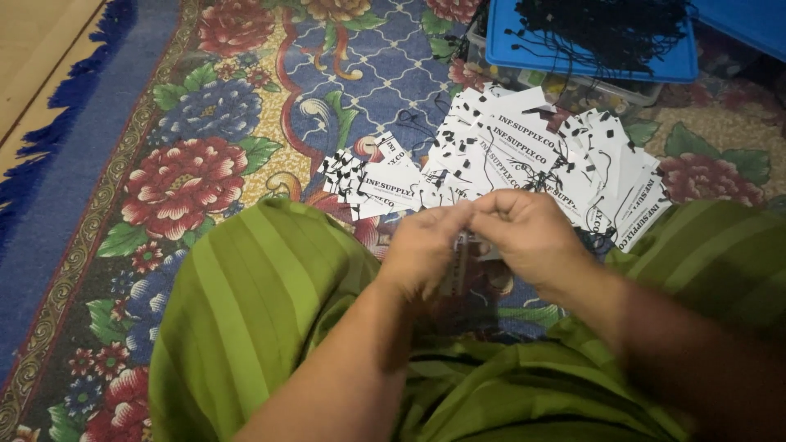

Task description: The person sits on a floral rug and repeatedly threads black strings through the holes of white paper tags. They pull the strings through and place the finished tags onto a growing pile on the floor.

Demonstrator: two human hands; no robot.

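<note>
My left hand (426, 245) and my right hand (528, 233) meet over my lap, fingertips pinched together. Between them hangs a small grey card tag (455, 266), partly hidden by the fingers; both hands seem to grip it. Whether a string is in my fingers I cannot tell. Just beyond my hands a spread pile of white paper tags (508, 155) with black strings lies on the carpet. A smaller bundle of white tags (364, 176) lies to its left.
A floral carpet (205, 164) covers the floor, with bare wooden floor (33, 49) at the far left. A clear plastic box with a blue lid (508, 49) stands at the back, a heap of black strings (606, 29) on it. Green striped cloth (254, 303) drapes my knees.
</note>
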